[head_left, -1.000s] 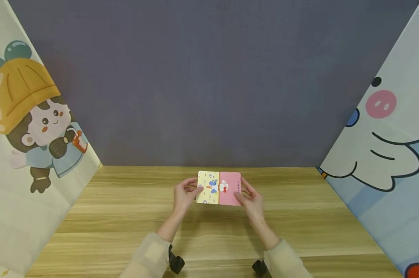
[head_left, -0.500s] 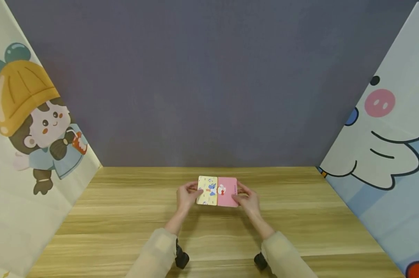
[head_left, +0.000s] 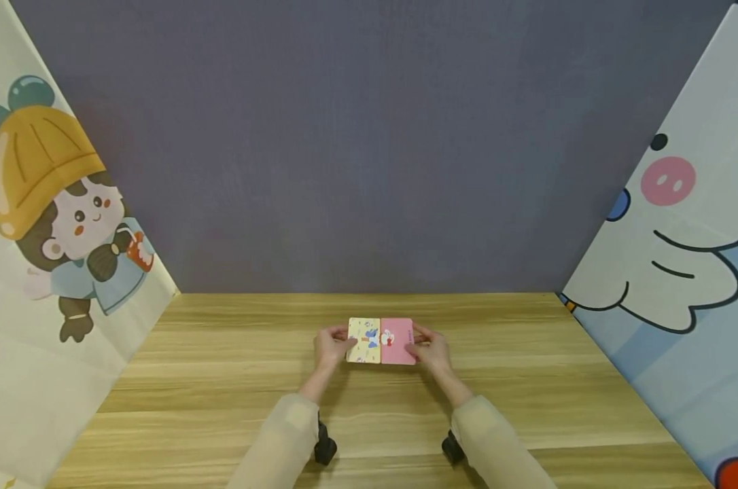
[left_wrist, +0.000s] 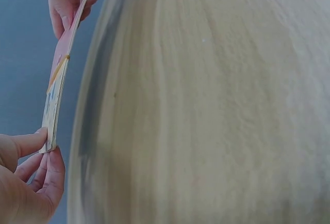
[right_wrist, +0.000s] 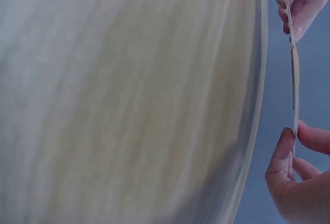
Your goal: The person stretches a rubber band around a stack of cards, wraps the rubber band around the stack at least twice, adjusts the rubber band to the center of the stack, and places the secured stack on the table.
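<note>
A small booklet (head_left: 364, 350) is held spread flat between both hands, its left half yellow with a blue figure and its right half pink with a white rabbit. My left hand (head_left: 329, 348) pinches the yellow side edge, thumb on top and fingers beneath. The pink edge is pinched the same way by my right hand (head_left: 433, 352). Seen nearly edge-on in the left wrist view, the booklet (left_wrist: 55, 95) is thin, with an orange strip at the middle. In the right wrist view the booklet (right_wrist: 295, 80) appears as a narrow line, its printed face hidden.
Below the hands lies a wood-grain table (head_left: 234, 380). A dark grey wall (head_left: 369, 149) rises at its far edge. Cartoon-printed panels (head_left: 14, 380) stand on both sides. Black wrist cameras (head_left: 325, 448) sit at the sleeves.
Both hands have brought the booklet slightly lower, and it looks smaller in the head view. The two hands are a little closer together; their grips stay the same.
</note>
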Tool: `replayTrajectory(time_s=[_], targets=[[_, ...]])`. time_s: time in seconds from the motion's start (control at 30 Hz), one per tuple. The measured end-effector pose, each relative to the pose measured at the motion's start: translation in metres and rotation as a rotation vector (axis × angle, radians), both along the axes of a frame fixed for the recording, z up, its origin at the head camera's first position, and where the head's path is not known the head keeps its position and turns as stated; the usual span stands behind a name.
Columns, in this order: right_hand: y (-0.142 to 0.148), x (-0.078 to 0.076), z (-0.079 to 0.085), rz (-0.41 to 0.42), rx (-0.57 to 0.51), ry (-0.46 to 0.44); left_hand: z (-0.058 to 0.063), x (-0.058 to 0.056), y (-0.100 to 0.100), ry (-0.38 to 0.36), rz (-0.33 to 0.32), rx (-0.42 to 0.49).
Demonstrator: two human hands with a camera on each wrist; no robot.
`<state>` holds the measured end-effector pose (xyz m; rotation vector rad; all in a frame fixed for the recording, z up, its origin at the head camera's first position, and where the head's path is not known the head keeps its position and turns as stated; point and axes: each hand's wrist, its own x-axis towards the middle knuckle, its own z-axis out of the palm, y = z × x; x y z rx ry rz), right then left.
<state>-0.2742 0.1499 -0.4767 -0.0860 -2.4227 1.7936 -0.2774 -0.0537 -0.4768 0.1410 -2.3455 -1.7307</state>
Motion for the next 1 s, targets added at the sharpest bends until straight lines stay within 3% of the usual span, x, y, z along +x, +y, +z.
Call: replayTrajectory(time_s=[0.1,0.13,0.2,0.27,0.33,0.37,0.4,0.43,0.5,0.53,0.6,0.77,1.0], targets=[[0.000,-0.004,-0.004,0.006,0.066,-0.011,-0.012,-0.009,-0.001,-0.039,0.013,-0.021],[0.001,-0.004,-0.005,0.011,0.091,-0.012,-0.017,-0.012,-0.003,-0.019,0.011,-0.028],[0.001,-0.006,-0.008,0.020,0.119,-0.025,-0.049,-0.031,-0.007,0.029,-0.005,-0.020],[0.001,-0.007,-0.009,0.030,0.146,-0.030,-0.086,-0.052,-0.012,0.128,-0.035,-0.012],[0.001,-0.008,-0.010,0.039,0.156,-0.031,-0.089,-0.053,-0.015,0.148,-0.046,-0.018],[0.002,-0.008,-0.011,0.041,0.158,-0.032,-0.092,-0.055,-0.013,0.122,-0.042,-0.015],[0.002,-0.008,-0.011,0.045,0.166,-0.026,-0.079,-0.048,-0.012,0.070,-0.033,-0.023],[0.002,-0.009,-0.012,0.048,0.173,-0.024,-0.070,-0.041,-0.011,0.065,-0.034,-0.029],[0.002,-0.009,-0.012,0.051,0.176,-0.028,-0.038,-0.022,-0.007,-0.032,-0.024,-0.048],[0.003,-0.009,-0.013,0.056,0.184,-0.028,-0.038,-0.022,-0.005,-0.056,-0.025,-0.053],[0.003,-0.009,-0.013,0.059,0.187,-0.039,-0.026,-0.013,-0.004,-0.071,-0.040,-0.069],[0.004,-0.010,-0.014,0.062,0.201,-0.057,-0.015,-0.011,-0.002,-0.122,-0.045,-0.111],[0.006,-0.007,-0.016,0.061,0.236,-0.049,-0.014,-0.010,-0.003,-0.154,-0.042,-0.093]])
